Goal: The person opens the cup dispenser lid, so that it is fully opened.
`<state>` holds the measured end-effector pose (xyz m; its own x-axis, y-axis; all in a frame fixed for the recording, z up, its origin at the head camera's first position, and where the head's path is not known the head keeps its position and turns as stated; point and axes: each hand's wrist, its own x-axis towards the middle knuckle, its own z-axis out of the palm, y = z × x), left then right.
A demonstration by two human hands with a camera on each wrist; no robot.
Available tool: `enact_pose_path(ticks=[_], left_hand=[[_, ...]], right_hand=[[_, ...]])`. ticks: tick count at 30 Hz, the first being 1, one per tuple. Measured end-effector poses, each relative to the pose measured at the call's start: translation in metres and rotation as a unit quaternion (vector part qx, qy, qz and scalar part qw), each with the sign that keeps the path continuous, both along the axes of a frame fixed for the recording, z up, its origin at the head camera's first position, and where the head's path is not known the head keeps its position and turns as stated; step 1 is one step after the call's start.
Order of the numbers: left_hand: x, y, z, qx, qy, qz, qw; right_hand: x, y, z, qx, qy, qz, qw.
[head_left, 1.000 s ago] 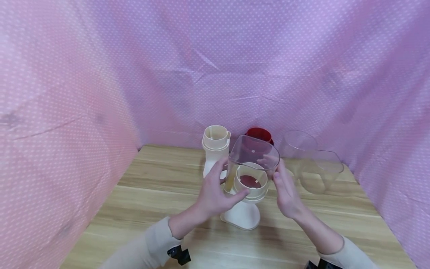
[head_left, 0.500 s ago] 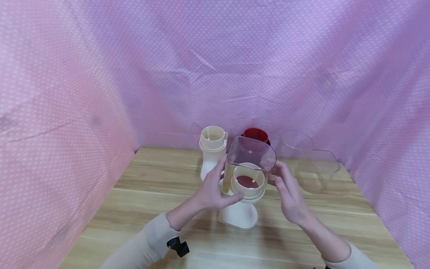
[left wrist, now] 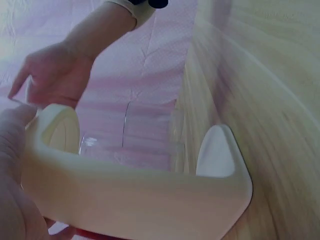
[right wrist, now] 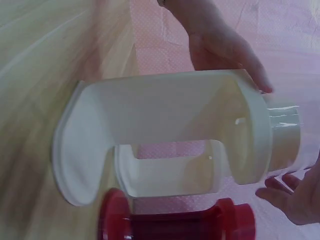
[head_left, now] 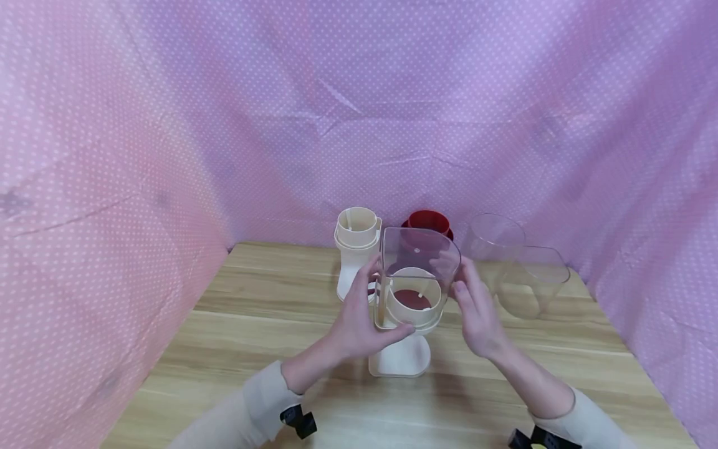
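A clear container (head_left: pixel 417 249) with one flat side stands in the ring collar of a cream stand (head_left: pixel 401 358). A dark red disc (head_left: pixel 412 300) shows inside the collar. My left hand (head_left: pixel 359 324) grips the lower left of the container, its thumb across the front near the collar. At the right side is my right hand (head_left: pixel 479 318), its fingers reaching behind the clear wall. In the right wrist view the right fingers (right wrist: pixel 277 197) look loose and spread just beside the container's lower end; whether they all touch it cannot be told.
Behind stands a second cream stand (head_left: pixel 359 240), with a red stand (head_left: pixel 429 221) to its right. Further right are two clear containers (head_left: pixel 496 231), (head_left: pixel 538 265). A pink dotted cloth (head_left: pixel 392 125) encloses the wooden table (head_left: pixel 252 324).
The clear container and cream stand have turned, so the flat side now faces left and the base sits square. My right hand moved off the wall slightly, then came back to it.
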<state>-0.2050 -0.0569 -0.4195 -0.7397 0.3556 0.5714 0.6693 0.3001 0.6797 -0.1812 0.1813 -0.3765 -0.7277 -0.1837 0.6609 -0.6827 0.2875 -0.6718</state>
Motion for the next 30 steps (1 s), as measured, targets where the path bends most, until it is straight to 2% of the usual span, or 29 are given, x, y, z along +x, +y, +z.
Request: enact_pose_path(ticks=[3,7,10,14,16,18,25,30], left_hand=[[-0.008,-0.004,-0.002,0.009,-0.033,-0.027,0.9990],[-0.013,-0.009,-0.003,0.004,-0.089,-0.056,0.9944],[-0.015,-0.010,-0.004,0.002,-0.111,-0.066,0.9916],[-0.019,-0.011,-0.007,0.013,-0.127,-0.074,0.9890],[-0.020,-0.012,-0.009,0.015,-0.127,-0.075,0.9890],[-0.022,-0.012,-0.011,0.015,-0.120,-0.077,0.9896],[-0.030,-0.010,-0.011,0.022,-0.112,-0.077,0.9906],[-0.035,-0.010,-0.017,0.030,-0.101,-0.082,0.9910]], right_hand=[[-0.009,-0.002,0.022,-0.006,0.017,0.002,0.9998],[-0.024,-0.004,0.061,0.049,0.031,0.005,0.9983],[-0.032,-0.010,0.085,0.122,-0.006,0.018,0.9923],[-0.034,-0.023,0.106,0.221,-0.085,0.045,0.9706],[-0.034,-0.027,0.110,0.255,-0.103,0.045,0.9605],[-0.032,-0.031,0.113,0.272,-0.103,0.037,0.9560],[-0.029,-0.031,0.115,0.280,-0.064,0.030,0.9572],[-0.029,-0.031,0.115,0.289,-0.041,0.031,0.9559]])
